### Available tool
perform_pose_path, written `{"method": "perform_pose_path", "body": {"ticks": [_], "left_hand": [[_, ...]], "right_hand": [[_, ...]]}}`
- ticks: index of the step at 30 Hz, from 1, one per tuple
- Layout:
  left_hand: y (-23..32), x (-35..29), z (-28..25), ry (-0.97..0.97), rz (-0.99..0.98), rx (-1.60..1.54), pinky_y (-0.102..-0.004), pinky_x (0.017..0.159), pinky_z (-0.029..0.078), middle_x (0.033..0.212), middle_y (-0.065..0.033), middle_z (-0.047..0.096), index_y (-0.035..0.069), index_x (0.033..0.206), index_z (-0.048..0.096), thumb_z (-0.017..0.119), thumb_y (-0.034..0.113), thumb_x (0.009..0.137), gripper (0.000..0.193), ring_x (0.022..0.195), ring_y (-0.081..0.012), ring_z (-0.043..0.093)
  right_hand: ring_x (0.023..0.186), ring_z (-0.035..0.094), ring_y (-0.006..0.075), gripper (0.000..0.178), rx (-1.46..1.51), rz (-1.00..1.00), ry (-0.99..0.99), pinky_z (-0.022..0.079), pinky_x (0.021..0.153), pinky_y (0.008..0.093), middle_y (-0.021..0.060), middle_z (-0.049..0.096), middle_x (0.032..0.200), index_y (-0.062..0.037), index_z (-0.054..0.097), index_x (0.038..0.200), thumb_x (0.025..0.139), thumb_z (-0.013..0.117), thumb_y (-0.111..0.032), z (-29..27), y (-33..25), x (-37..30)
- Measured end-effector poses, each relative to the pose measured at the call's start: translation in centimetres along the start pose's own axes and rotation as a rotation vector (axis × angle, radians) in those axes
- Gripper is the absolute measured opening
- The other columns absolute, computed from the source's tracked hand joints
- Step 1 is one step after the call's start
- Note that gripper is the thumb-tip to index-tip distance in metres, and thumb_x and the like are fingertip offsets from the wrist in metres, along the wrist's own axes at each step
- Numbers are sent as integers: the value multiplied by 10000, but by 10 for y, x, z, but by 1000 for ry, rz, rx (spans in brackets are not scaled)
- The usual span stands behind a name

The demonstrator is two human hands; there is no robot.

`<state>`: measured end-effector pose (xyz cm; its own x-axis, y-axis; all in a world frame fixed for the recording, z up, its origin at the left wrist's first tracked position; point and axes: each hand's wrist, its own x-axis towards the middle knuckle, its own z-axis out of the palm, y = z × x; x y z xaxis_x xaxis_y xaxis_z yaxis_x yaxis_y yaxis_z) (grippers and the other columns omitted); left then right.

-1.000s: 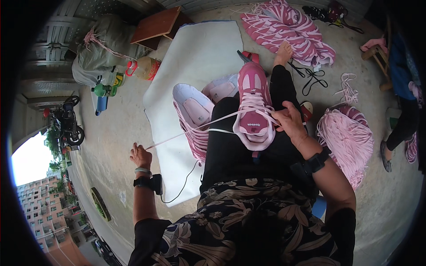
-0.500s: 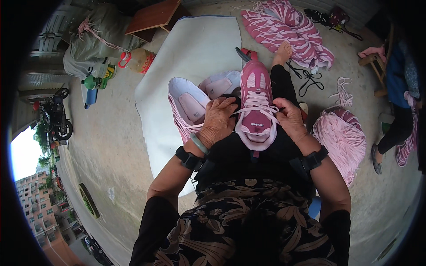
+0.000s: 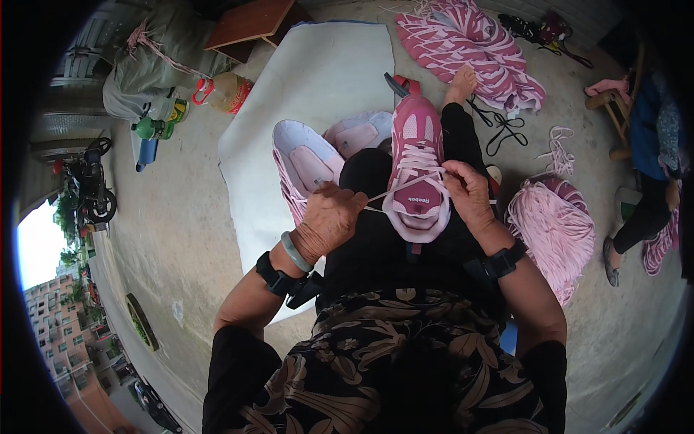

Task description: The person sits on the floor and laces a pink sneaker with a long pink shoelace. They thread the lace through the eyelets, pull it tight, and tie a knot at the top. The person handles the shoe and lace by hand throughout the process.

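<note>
The shoe (image 3: 417, 124) sits toe-outward on the lap (image 3: 361, 242), its lace (image 3: 380, 195) apparently threaded through the lower rows but unfinished near the collar (image 3: 418, 233), the left hand (image 3: 331, 220) pinching a taut strand, the right hand (image 3: 470, 195) touching the edge, its grip unclear.

Top (image 3: 347, 354): black, tan leaf-and-flower print. Sleeves (image 3: 242, 376): plain black. Trousers (image 3: 370, 249): black. Bangle (image 3: 296, 253), left: pale grey-green. Wrist straps (image 3: 504, 262), pair: black, with boxy black modules (image 3: 306, 289).
</note>
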<state>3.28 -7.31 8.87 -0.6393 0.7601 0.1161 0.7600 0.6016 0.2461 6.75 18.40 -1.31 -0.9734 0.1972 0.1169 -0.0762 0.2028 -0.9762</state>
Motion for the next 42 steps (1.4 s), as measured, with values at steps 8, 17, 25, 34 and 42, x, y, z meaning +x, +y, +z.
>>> {"method": "perform_pose_path", "body": {"ticks": [8, 17, 25, 34, 42], "left_hand": [[-7, -17, -25, 15, 47, 285, -322, 575, 464, 631, -47, 566, 89, 847, 598, 578, 63, 633, 217, 570, -228, 581], [-26, -2, -31, 19, 76, 351, -324, 568, 467, 635, -53, 583, 85, 866, 615, 595, 91, 674, 194, 582, -222, 591], [6, 24, -70, 337, 318, 270, -284, 505, 404, 545, 0, 480, 59, 855, 604, 688, 42, 586, 283, 473, -170, 484], [2, 18, -51, 353, 160, 75, -320, 531, 427, 627, -50, 551, 33, 929, 611, 680, 22, 667, 271, 556, -218, 531], [2, 34, 12, 381, 43, -233, -370, 676, 479, 788, -121, 619, 9, 915, 609, 627, 23, 731, 186, 737, -299, 603]], "right_hand": [[674, 607, 271, 112, -613, -282, -292, 473, 574, 329, 119, 610, 734, -30, 578, 852, 778, 594, -114, -43, -50, -10], [748, 581, 314, 79, -614, -167, -415, 460, 649, 396, 95, 598, 747, -69, 579, 861, 804, 532, -96, -81, -39, -3], [726, 577, 155, 216, -61, -110, -510, 455, 661, 274, 78, 590, 761, 7, 563, 1029, 905, 481, -150, 16, -72, 43], [483, 348, 10, 207, 725, 79, -559, 302, 468, 164, -41, 453, 588, 29, 591, 1012, 890, 506, -115, -66, -180, 66], [580, 411, 48, 400, 684, -156, -277, 384, 764, 217, 3, 480, 781, 68, 349, 1267, 905, 411, -90, -270, -217, 116]]}}
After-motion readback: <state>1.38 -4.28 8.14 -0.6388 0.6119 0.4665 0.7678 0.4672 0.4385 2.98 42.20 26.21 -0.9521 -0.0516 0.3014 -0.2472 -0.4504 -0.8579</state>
